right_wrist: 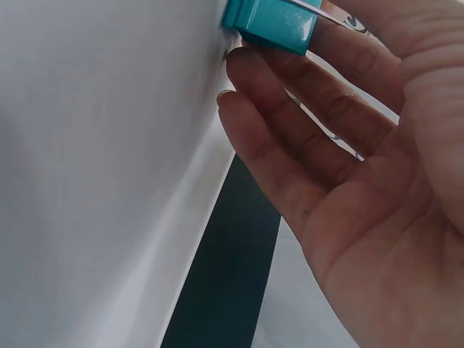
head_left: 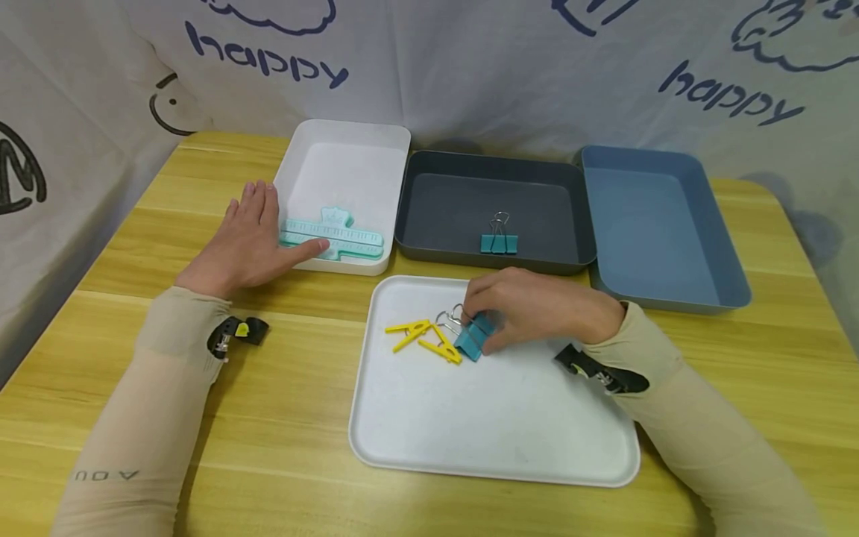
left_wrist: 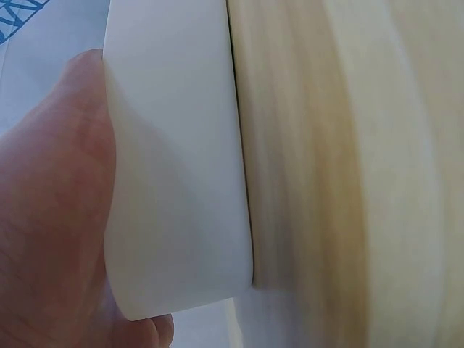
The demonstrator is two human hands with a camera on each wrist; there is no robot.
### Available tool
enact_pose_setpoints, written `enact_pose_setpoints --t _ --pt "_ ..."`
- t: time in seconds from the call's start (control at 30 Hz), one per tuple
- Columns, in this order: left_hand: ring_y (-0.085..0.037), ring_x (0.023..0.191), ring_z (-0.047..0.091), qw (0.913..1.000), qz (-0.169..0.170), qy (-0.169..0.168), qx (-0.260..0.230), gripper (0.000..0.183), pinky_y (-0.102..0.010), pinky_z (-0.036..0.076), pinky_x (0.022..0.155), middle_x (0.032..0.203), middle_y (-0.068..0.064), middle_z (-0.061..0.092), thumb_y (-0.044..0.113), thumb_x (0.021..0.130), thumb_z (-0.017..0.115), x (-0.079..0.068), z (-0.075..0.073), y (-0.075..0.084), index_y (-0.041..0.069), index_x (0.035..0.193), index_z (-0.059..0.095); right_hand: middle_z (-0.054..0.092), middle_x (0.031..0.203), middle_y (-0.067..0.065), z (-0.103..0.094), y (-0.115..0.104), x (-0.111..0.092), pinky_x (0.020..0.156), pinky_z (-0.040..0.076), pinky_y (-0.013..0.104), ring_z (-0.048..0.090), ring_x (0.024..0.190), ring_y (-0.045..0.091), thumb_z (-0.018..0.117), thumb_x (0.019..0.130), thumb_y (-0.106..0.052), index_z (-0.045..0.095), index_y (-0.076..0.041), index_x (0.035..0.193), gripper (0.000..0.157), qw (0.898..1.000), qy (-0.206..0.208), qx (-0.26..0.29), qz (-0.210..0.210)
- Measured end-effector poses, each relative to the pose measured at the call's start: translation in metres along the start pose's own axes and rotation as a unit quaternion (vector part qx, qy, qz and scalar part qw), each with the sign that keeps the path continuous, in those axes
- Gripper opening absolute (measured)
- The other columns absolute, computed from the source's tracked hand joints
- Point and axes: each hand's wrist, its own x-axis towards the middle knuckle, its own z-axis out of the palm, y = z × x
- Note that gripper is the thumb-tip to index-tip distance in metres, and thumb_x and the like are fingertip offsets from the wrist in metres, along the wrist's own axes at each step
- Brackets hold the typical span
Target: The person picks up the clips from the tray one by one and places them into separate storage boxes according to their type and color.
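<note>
Below your grip [head_left: 530, 306], a yellowish wooden table [head_left: 282, 418] spreads out to both sides, its grain running in lighter and darker bands. Beyond your grip you have a pale cloth [head_left: 456, 89] bearing one "happy" [head_left: 275, 61] off to the left and a second "happy" [head_left: 731, 97] off to the right, plus a black letter [head_left: 20, 175] farthest left.

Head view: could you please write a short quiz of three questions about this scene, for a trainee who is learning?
1. Which hand holds the teal binder clip beside the yellow clothespins?
2. True or false: the left hand is touching the blue tray.
3. Fill in: the dark gray tray holds one ______.

Key:
1. The right hand.
2. False; it touches the deep white tray.
3. Binder clip, also teal.
</note>
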Motion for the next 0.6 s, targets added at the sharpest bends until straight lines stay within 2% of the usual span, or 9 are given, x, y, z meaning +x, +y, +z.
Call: enact_pose_setpoints --t 0.27,0.6 --pt "-0.050 0.160 -0.013 1.0000 0.002 0.003 0.000 0.130 -0.066 -0.003 0.131 0.170 -0.032 -0.016 0.084 0.090 0.044 -0.0003 0.0001 0.0003 -0.007 0.160 -0.016 0.074 0.114 -0.002 0.0004 -0.0013 0.0016 0.093 0.060 0.032 0.064 0.098 0.010 0.092 0.078 -0.028 0.078 -0.015 0.113 0.040 1.000 -0.011 0.004 0.022" --pt "-0.049 0.160 -0.013 1.0000 0.001 0.003 -0.003 0.129 -0.065 -0.004 0.131 0.169 -0.032 -0.017 0.084 0.090 0.043 -0.0007 0.0007 0.0002 -0.008 0.160 -0.016 0.074 0.114 -0.002 0.0010 -0.0002 0.0011 0.091 0.060 0.031 0.064 0.098 0.010 0.092 0.078 -0.024 0.078 -0.014 0.113 0.039 1.000 -0.007 -0.001 0.008"
